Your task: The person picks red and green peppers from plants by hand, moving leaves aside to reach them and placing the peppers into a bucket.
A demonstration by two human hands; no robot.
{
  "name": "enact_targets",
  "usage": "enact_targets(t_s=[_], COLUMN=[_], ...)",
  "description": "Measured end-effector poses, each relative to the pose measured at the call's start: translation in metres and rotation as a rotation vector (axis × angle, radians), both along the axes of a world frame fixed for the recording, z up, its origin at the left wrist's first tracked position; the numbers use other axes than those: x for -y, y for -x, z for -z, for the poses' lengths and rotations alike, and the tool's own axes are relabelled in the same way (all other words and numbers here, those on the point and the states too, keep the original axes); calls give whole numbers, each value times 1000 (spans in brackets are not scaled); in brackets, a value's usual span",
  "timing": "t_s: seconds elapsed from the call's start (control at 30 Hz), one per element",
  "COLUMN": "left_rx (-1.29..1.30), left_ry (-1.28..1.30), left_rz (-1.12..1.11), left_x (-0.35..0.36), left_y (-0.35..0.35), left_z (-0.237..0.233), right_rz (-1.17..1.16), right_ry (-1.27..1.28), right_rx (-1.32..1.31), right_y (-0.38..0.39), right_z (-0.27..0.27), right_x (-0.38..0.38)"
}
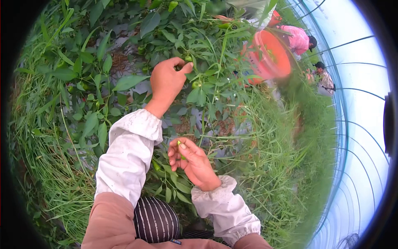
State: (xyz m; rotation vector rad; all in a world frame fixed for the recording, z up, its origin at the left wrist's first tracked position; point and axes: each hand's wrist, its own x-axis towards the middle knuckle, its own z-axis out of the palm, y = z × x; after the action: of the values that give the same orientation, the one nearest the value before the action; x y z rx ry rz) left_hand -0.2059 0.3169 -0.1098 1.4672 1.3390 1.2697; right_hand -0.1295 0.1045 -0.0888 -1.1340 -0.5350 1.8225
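My left hand (169, 79) reaches into the pepper plants (201, 93), its fingers and thumb curled at a small green pepper (188, 58). Leaves and the hand itself hide part of that grip. Lower down and closer to my body, my right hand (194, 162) is closed on a green pepper (183, 157), which shows between the thumb and fingers. Another green pepper (156, 165) hangs among leaves just left of this hand. A further pepper (195, 84) is on the plant below my left hand's thumb.
A red-orange bucket (258, 60) with some green contents stands at the upper right. Beyond it are a person in pink (297, 39) and another crouching person (324, 79). Tall grass (269, 166) grows along the right, beside the greenhouse film wall (360, 137). My striped knee (155, 220) is below.
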Motion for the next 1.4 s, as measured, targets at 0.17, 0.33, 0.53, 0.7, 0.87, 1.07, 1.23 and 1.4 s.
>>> enact_targets(t_s=[0.17, 0.33, 0.53, 0.7, 0.87, 1.07, 1.23, 1.4], left_rx=[527, -68, -268, -226, 86, 575, 616, 715], left_ry=[379, 75, -113, -57, 55, 521, 358, 642], left_rz=[138, -49, -112, -122, 165, 447, 382, 389], left_x=[8, 4, -4, 2, -6, 74, 125, 140], left_y=[18, 7, -3, 2, 5, 40, 24, 16], left_z=[4, -6, -3, -10, 3, 3, 17, 34], right_rz=[59, 45, -61, -110, -66, 208, 330, 334], right_ry=[-47, 31, 99, 71, 57, -7, -67, -122], right_rx=[-14, 32, 37, 28, -14, -27, 139, 471], right_y=[-5, 2, 15, 13, 10, -5, 4, -2], right_z=[-2, 6, 13, 13, 8, 7, 23, 32], right_x=[-5, -2, 11, 13, 13, -20, -22, -23])
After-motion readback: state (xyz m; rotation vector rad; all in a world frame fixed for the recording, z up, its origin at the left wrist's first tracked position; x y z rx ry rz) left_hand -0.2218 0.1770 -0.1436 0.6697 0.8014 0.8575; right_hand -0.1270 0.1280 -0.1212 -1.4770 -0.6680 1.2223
